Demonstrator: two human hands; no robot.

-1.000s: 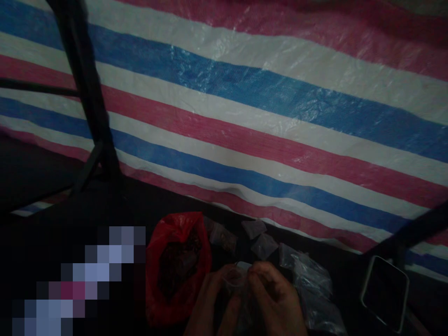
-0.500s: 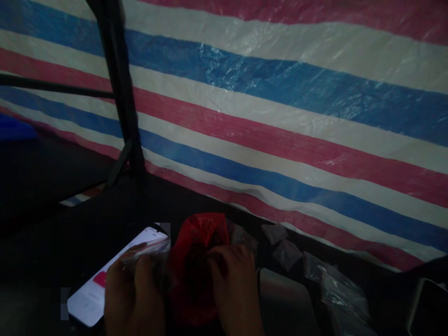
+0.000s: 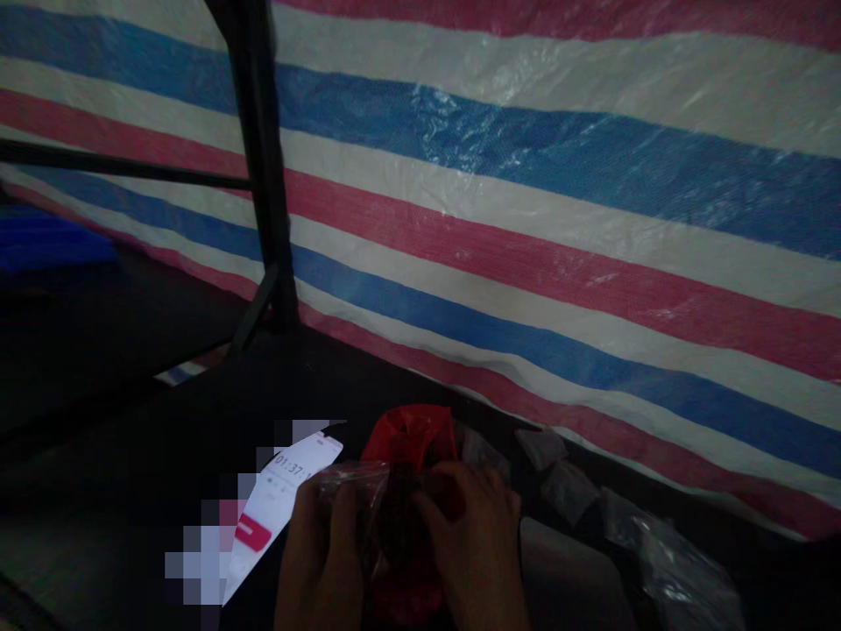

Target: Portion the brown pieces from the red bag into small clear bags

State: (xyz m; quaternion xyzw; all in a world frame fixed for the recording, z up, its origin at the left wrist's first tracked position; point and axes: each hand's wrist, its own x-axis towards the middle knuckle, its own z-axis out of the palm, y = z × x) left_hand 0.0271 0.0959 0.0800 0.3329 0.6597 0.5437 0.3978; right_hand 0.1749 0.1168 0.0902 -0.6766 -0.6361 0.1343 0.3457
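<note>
Low in the view, my left hand (image 3: 321,548) is closed on a small clear plastic bag (image 3: 360,478). The bag lies against the left side of an open red plastic bag (image 3: 407,429), which holds something dark that I cannot make out. My right hand (image 3: 477,539) is at the red bag's right side, thumb and fingers curled together over its mouth. What those fingers pinch, if anything, is hidden in shadow. A lit phone (image 3: 299,482) showing a timer lies left of my left hand.
Small filled clear packets (image 3: 570,491) and flat clear bags (image 3: 683,561) lie on the dark surface to the right. A grey flat object (image 3: 571,574) sits beside my right hand. Behind stand a striped tarp (image 3: 526,219) and a dark metal post (image 3: 263,175). Blue material (image 3: 53,241) is far left.
My left hand has brought the clear bag rightward, off the phone and up against the red bag, close to my right hand. The view has turned slightly left.
</note>
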